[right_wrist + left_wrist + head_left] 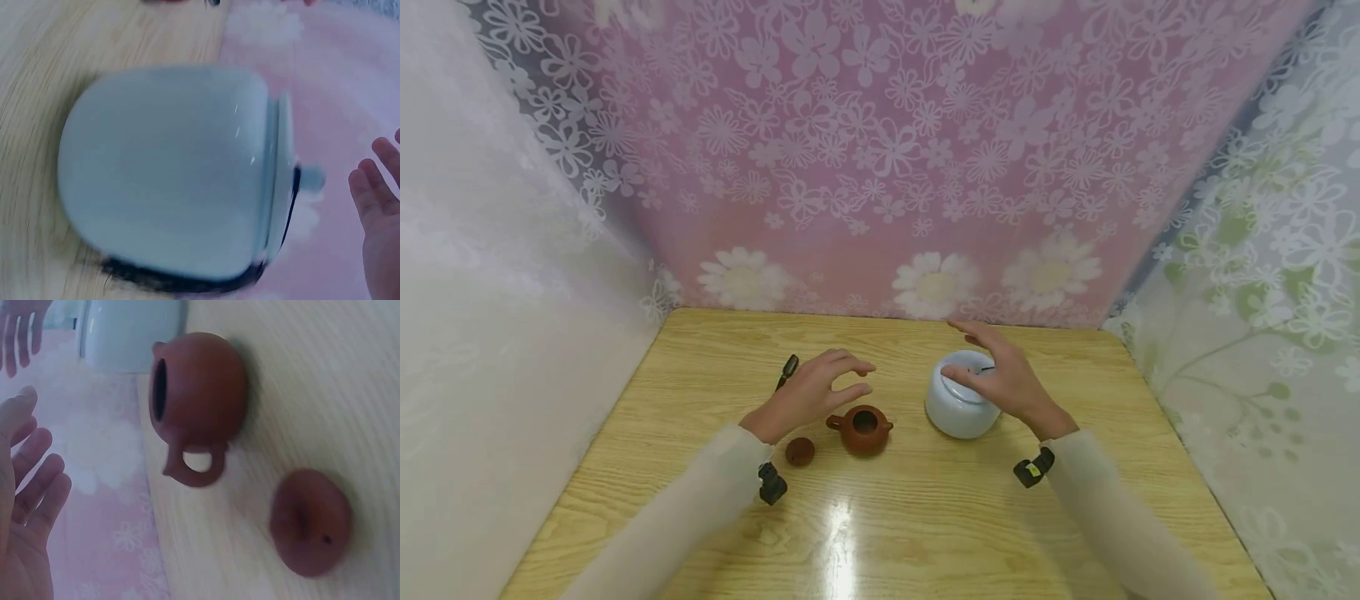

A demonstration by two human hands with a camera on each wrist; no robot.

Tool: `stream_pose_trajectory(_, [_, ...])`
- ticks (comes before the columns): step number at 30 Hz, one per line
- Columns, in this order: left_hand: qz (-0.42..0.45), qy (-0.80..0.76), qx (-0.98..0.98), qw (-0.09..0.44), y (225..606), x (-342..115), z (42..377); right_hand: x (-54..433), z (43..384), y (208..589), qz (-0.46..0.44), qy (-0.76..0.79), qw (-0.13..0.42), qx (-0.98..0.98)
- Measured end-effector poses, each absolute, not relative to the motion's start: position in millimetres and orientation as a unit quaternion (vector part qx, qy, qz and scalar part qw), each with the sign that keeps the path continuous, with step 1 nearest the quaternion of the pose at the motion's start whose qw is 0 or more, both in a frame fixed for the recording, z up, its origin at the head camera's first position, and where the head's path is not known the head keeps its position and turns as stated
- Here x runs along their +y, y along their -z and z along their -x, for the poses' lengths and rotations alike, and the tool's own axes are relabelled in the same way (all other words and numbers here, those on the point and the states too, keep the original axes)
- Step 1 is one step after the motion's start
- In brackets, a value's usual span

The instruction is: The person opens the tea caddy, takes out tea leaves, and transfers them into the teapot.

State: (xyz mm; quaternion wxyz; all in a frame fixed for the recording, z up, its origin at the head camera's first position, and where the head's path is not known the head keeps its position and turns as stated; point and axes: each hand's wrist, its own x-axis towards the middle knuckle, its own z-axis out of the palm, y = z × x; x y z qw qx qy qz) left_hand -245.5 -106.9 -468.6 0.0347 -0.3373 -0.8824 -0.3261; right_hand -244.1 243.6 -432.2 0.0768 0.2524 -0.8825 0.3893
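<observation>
My left hand (812,387) hovers above and behind a small reddish-brown clay teapot (864,437), fingers loosely bent and holding nothing. The teapot stands uncovered, its dark opening facing up, with the handle to the left and the spout to the right. Its round lid (311,522) lies on the table left of the handle, under my left wrist. On the right stands a pale bluish-white lidded jar (162,169) with a knob on top and a dark cord at its side. Over the jar my right hand (1006,377) is spread, thumb apart from the fingers, gripping nothing.
A slim dark object (787,367) lies behind my left hand, partly hidden by it. The wood-grain table (917,533) is bordered by a pink flowered cloth (865,183) at the back and pale hangings on both sides.
</observation>
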Motion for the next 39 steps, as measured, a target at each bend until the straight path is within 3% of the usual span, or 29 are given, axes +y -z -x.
stream_pose_trajectory(19, [0.360,0.344,-0.866,0.050,454.7,-50.0,268.3,301.2,261.6,470.6,-0.196,-0.426,0.017,-0.883])
stream_pose_trajectory(39, [0.377,0.343,-0.859,0.039,455.5,3.4,285.3,307.5,262.5,504.0,-0.186,-0.443,-0.022,-0.877])
